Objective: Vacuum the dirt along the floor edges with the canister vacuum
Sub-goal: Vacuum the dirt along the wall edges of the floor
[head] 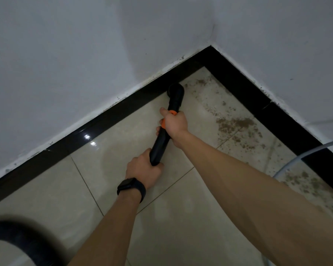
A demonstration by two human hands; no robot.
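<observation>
Against the skirting [108, 116], wand [162, 142]; dirt [236, 123] beside.

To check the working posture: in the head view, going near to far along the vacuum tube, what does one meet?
Wristwatch, left hand holding the vacuum tube, right hand holding it too, nozzle, black skirting, white wall.

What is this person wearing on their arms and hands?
Very little. Both forearms are bare, with no sleeves in view, and neither the left hand nor the right hand has a glove. The only item is a black watch with a dark rectangular face and black strap on the left wrist.
</observation>
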